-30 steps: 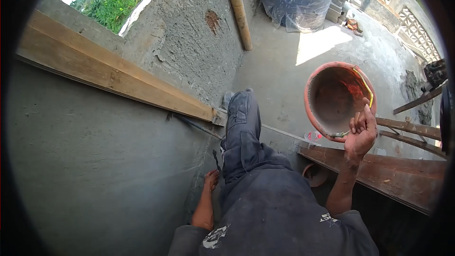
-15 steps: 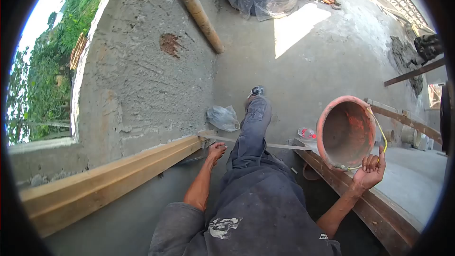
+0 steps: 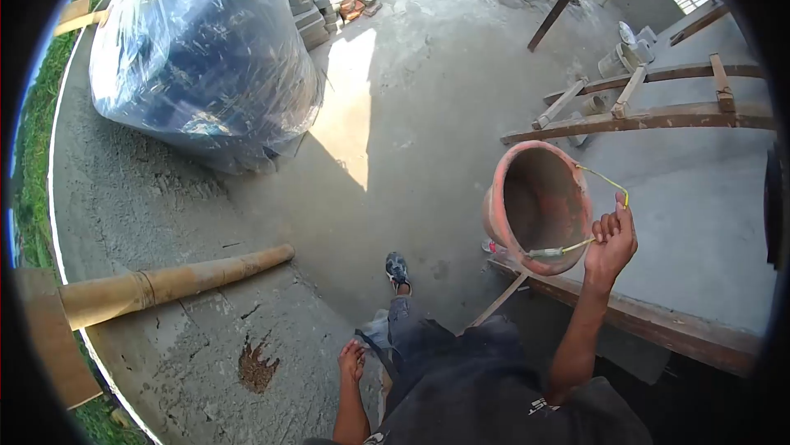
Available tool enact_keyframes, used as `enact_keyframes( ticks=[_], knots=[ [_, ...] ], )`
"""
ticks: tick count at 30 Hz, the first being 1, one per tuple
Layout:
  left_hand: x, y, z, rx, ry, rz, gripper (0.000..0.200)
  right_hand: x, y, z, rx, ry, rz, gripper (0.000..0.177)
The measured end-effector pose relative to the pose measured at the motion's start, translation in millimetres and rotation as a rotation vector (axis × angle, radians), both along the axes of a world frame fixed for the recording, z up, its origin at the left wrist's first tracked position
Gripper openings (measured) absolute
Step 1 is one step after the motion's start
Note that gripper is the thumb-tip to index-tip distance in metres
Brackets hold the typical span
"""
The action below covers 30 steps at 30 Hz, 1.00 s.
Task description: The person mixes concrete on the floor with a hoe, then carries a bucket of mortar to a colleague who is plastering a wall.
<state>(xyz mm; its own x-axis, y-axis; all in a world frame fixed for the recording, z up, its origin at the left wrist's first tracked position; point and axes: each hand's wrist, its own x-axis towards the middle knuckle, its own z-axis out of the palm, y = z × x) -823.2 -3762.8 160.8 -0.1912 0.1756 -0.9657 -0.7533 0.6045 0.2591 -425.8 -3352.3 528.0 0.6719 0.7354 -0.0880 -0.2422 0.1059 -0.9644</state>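
Observation:
My right hand (image 3: 611, 243) is closed round the thin yellow handle (image 3: 627, 198) of a worn reddish bucket (image 3: 496, 210). The bucket hangs tilted, its mouth toward me and its inside coated with grey residue. At my left side, my left hand (image 3: 352, 359) has its fingers curled in, beside a dark, narrow, strip-like object (image 3: 377, 353). I cannot tell what that hand holds. A clear plastic bag (image 3: 376, 328) lies close by, partly hidden by my leg. My shoe (image 3: 397, 269) is on the grey concrete floor (image 3: 428, 157).
A large plastic-wrapped blue container (image 3: 206, 58) stands at the upper left, with blocks (image 3: 309, 21) behind it. A bamboo pole (image 3: 181, 280) juts from the left wall. A wooden ladder (image 3: 650, 118) lies at right, above a long timber edge (image 3: 658, 321). A dark post (image 3: 568, 0) slants farther back.
My view has swung right and farther into the room, bringing the wrapped container and ladder into fuller view. The bucket stays in my right hand; my stride has changed.

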Motion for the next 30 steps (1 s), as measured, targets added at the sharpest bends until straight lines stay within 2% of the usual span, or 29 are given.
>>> enact_keyframes(
  ticks=[4,7,11,16,19,21,24,26,28,30],
  knots=[
    [-49,76,0,0.067,0.010,-0.089,0.036,-1,39,33,0.166,0.109,-0.039,0.033],
    [-63,115,-5,0.092,0.037,-0.172,0.033,6,51,42,0.212,0.077,-0.055,0.033],
    [-75,245,-9,0.204,0.108,-0.470,0.034,24,72,35,0.271,-0.010,-0.028,0.033],
    [-40,424,62,0.358,0.128,-0.581,0.039,34,132,-11,0.186,-0.199,-0.064,0.030],
    [-27,511,78,0.402,0.174,-0.668,0.041,35,194,-38,0.054,-0.298,-0.104,0.027],
    [-30,559,55,0.350,0.207,-0.650,0.042,44,249,-61,-0.030,-0.292,-0.115,0.026],
    [-47,588,-5,0.231,0.252,-0.544,0.039,65,352,-104,-0.199,-0.298,-0.128,0.023],
    [-57,590,-39,0.121,0.147,-0.313,0.031,87,420,-129,-0.317,-0.340,-0.149,0.022],
    [-46,620,-22,0.007,0.055,-0.267,0.024,98,481,-122,-0.428,-0.305,-0.075,0.020],
    [-24,667,6,-0.031,0.083,-0.328,0.026,112,538,-117,-0.545,-0.333,0.033,0.019]
  ],
)
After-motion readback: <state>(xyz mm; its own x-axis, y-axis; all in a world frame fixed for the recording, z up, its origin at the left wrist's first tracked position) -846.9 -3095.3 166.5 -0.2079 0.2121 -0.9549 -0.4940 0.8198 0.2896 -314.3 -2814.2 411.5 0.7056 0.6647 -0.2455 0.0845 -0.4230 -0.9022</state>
